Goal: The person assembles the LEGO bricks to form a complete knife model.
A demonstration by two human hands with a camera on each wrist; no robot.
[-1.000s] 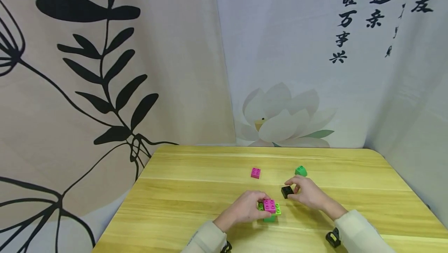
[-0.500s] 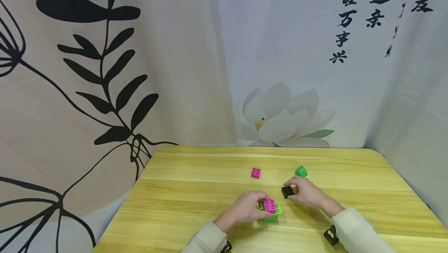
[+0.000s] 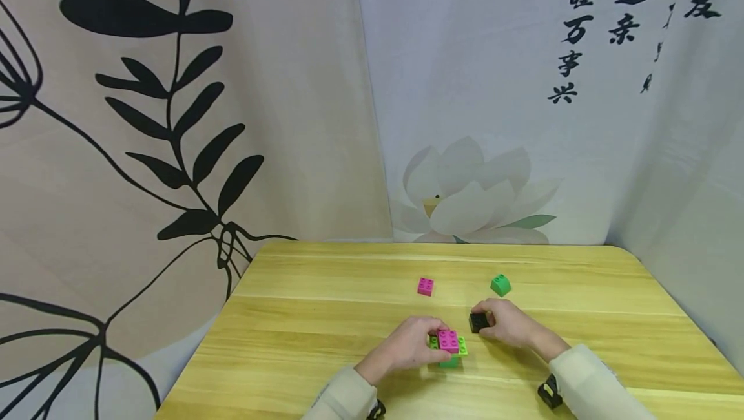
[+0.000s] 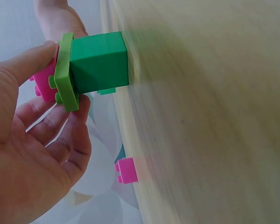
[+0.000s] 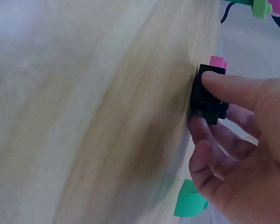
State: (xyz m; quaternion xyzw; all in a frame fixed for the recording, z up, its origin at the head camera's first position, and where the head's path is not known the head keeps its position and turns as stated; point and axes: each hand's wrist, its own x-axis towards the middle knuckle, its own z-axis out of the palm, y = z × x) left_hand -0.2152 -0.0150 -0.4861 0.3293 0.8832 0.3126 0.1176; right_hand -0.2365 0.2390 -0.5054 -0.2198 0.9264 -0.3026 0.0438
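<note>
A stack of toy bricks stands on the table: a green block (image 4: 100, 60) at the bottom, a lime-green plate (image 4: 65, 72) over it, and a pink brick (image 3: 448, 340) on top. My left hand (image 3: 407, 346) grips this stack near its top, thumb on one side and fingers on the other. To the right, my right hand (image 3: 511, 323) pinches a black brick (image 5: 206, 93) between thumb and fingers, low at the table surface. The black brick's studs face up in the head view.
A loose pink brick (image 3: 425, 286) lies farther back on the wooden table (image 3: 302, 329). Beyond my right hand sits a green curved brick (image 3: 500, 285). Printed curtains (image 3: 308, 116) hang behind the table's back edge.
My right hand has shifted slightly toward me with the black brick, which has turned a little. My left hand and the stack stay in place.
</note>
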